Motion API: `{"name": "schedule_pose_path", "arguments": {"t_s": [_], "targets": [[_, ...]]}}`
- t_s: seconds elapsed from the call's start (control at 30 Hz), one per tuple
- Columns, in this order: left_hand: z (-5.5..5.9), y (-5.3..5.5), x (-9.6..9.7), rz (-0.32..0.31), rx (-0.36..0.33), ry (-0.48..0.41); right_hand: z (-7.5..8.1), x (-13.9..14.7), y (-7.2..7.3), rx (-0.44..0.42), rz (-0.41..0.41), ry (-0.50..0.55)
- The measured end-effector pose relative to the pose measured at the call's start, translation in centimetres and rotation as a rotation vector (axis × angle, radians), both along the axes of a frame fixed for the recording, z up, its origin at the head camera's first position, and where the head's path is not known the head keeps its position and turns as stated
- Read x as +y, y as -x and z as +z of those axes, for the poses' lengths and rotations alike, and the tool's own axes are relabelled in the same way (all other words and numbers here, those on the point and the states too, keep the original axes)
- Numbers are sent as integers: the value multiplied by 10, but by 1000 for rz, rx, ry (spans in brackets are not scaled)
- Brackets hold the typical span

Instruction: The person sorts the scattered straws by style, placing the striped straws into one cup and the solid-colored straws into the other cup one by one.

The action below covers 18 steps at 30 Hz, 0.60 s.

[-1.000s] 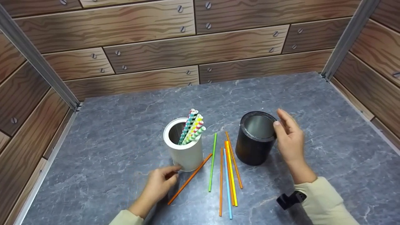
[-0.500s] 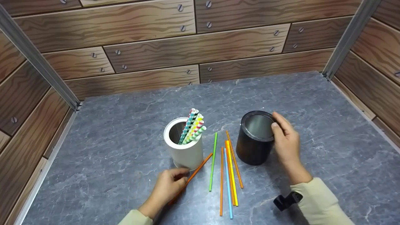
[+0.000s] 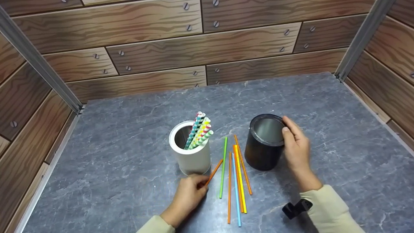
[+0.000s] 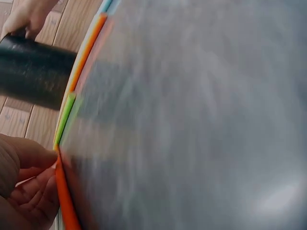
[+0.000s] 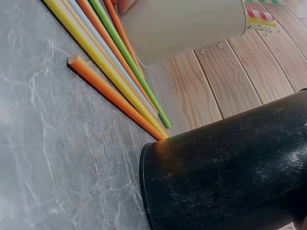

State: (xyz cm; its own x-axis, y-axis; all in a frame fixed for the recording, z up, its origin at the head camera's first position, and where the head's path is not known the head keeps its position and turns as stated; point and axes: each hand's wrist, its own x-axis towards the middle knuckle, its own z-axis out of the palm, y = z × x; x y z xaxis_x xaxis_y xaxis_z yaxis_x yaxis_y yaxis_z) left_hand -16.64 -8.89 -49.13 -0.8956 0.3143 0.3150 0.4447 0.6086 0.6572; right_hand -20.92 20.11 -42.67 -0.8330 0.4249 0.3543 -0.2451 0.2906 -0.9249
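My left hand (image 3: 188,194) pinches an orange straw (image 3: 214,171) low at the table, in front of a white cylindrical holder (image 3: 195,162). Several striped paper straws (image 3: 201,133) lean in that holder. Thumb and fingers of my right hand (image 3: 297,149) grip the right rim of an upright black cylindrical holder (image 3: 263,156). A green straw (image 3: 223,168) lies just right of the pinched one, close to its far end. In the left wrist view the fingertips meet on the orange straw (image 4: 66,196); my palm hides part of it in the head view.
Between the two holders lie more plain straws: a blue straw (image 3: 236,194), a yellow straw (image 3: 241,184) and several orange ones. The grey marbled tabletop (image 3: 123,139) is bounded by wood-patterned walls (image 3: 155,58) and metal corner posts.
My left hand has moved right from beside the white holder and taken hold of the orange straw. The green straw has shifted slightly right. My right hand has closed in on the black holder's rim.
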Motion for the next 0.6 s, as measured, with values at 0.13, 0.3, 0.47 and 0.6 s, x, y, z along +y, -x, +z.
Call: {"name": "schedule_pose_path", "arguments": {"t_s": [0.13, 0.3, 0.47, 0.6], "targets": [[-1, 0, 9, -1, 79, 71, -1, 0, 0, -14, 3, -12], [1, 1, 20, 38, 110, 150, -1, 0, 0, -3, -2, -13], [6, 4, 31, 53, 113, 233, -1, 0, -1, 10, 3, -6], [7, 7, 37, 52, 107, 262, -2, 0, 0, 26, 1, -12]]}}
